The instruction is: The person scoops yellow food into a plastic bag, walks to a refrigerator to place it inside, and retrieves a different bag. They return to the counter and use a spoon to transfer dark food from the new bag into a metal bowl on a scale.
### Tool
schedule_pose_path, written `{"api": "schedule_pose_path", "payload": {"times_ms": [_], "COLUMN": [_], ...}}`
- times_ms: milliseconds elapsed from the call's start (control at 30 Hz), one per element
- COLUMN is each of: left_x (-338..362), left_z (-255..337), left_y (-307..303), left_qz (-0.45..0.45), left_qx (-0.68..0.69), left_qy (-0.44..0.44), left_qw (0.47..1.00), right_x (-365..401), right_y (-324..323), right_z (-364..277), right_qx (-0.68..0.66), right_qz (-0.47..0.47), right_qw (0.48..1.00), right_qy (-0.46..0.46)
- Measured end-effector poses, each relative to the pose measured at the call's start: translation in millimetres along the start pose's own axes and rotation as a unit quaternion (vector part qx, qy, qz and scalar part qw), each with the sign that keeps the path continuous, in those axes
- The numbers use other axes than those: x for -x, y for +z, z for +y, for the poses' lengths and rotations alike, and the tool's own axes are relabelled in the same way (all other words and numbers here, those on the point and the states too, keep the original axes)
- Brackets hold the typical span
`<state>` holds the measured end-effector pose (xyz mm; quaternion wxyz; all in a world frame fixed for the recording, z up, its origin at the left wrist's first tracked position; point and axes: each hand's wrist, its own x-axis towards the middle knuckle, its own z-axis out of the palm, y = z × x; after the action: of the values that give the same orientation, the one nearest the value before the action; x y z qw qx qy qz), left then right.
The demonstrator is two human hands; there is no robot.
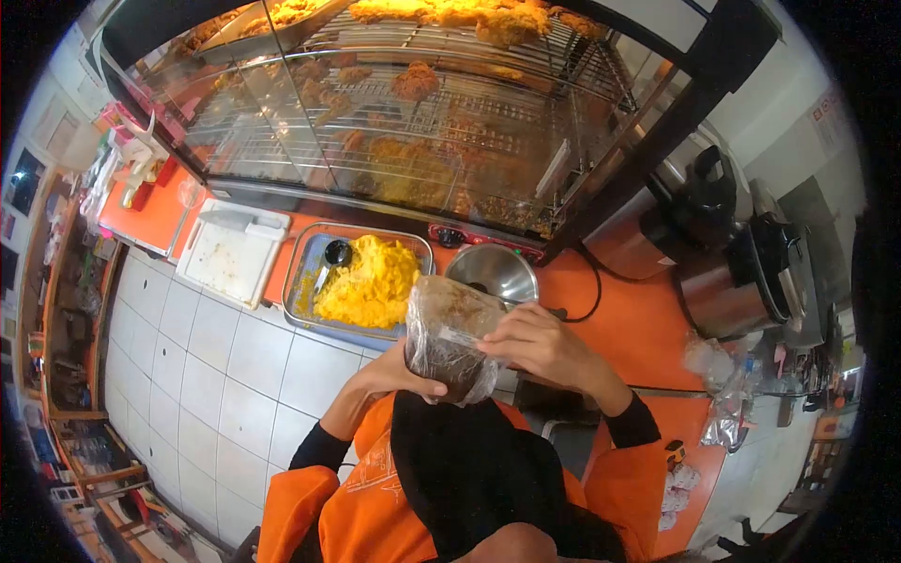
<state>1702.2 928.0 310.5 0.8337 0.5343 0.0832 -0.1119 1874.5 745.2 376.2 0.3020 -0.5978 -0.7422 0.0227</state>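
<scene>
Two hands hold a bag of brown food over the counter.

In the head view, the bag [449, 330] sits between both hands, close to the body. The left hand [392, 377] cups it from below, with its fingers curled around the bottom. The right hand [544, 349] wraps around the bag's right side and grips it. Just behind the bag are a tray [302, 281] of yellow food and a shiny bowl [495, 270]. A cooker [741, 281] stands far to the right.

- A fried-food shop counter: a glass warming case [413, 113] holds battered pieces on wire racks.
- A steel tray [310, 281] of yellow food sits on the orange counter [638, 319].
</scene>
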Motion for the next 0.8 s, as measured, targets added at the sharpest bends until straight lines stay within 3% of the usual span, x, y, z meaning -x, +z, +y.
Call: {"api": "schedule_pose_path", "payload": {"times_ms": [267, 367, 467, 567, 667, 733, 800], "left_x": [6.1, 4.2, 3.8, 3.6, 4.0, 1.6, -1.2], "left_z": [-1.6, -2.6, -2.2, 0.3, -2.9, -8.3, -16.7], "left_y": [0.9, 7.0, 9.2, 6.9, 5.3, 4.3, 2.6], "left_qz": [-0.013, -0.018, -0.02, -0.011, 0.004, -0.002, 0.0], "left_qx": [0.062, -0.003, -0.016, -0.017, -0.024, -0.03, -0.056], "left_qy": [-0.05, -0.015, -0.005, -0.032, -0.043, -0.014, -0.011], "left_qw": [0.997, 1.0, 1.0, 0.999, 0.999, 0.999, 0.998], "right_x": [-8.3, -9.8, -12.7, -17.6, -19.8, -25.3, -23.0], "right_y": [13.5, 14.7, 8.9, 6.1, 7.3, 15.6, 23.6], "right_z": [-9.0, -3.5, 2.0, -12.6, -17.1, -22.1, -18.3], "right_qx": [0.118, 0.109, -0.071, -0.224, -0.217, -0.046, 0.04], "right_qz": [0.008, 0.072, 0.051, 0.047, 0.074, 0.072, 0.058], "right_qw": [0.992, 0.991, 0.97, 0.924, 0.953, 0.985, 0.991], "right_qy": [-0.053, 0.022, 0.229, 0.307, 0.197, 0.152, 0.112]}}
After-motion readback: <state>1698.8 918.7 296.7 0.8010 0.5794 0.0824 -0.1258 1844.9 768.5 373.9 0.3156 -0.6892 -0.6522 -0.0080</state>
